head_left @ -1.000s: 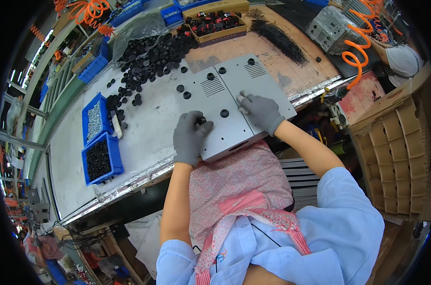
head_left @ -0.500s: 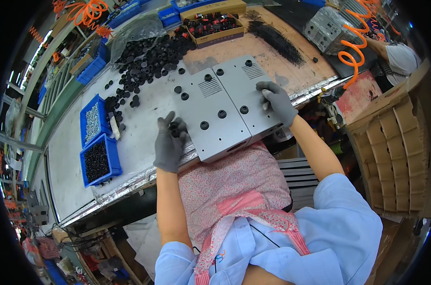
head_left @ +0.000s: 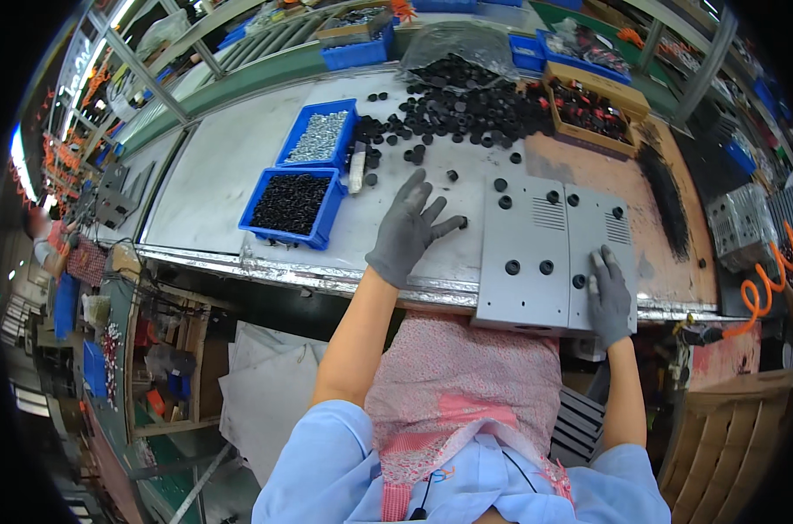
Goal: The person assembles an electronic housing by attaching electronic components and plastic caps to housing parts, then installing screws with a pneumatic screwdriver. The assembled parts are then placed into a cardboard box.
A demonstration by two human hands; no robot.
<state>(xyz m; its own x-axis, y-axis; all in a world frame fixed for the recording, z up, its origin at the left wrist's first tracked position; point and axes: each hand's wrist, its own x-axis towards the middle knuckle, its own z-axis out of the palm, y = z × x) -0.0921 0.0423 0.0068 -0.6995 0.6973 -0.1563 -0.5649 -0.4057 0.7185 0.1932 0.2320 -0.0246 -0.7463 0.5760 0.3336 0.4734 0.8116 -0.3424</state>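
Two grey metal panels point(head_left: 527, 236) with vent slots lie side by side at the table's front edge, several round black rubber feet point(head_left: 547, 266) on their top faces. Over the white tabletop, left of the panels, my left hand point(head_left: 401, 236) in a grey glove is open, fingers spread. A loose black rubber foot point(head_left: 463, 222) is at its thumb tip; whether they touch I cannot tell. Another black foot point(head_left: 452, 175) lies just beyond. My gloved right hand point(head_left: 610, 301) rests on the right-hand panel, fingers stretched out, its thumb side near a mounted foot point(head_left: 579, 281).
Blue bins of silver screws point(head_left: 320, 137) and black screws point(head_left: 285, 205) stand to the left. Behind spreads a heap of black rubber feet point(head_left: 466, 109) beside a plastic bag point(head_left: 458, 54). A cardboard box point(head_left: 593, 109) holds red and black parts. An orange coiled hose point(head_left: 755, 297) hangs at right.
The view has swung left. My left hand, earlier curled around black rubber feet, has spread its fingers. My right hand has shifted from the panel's outer edge onto its top face.
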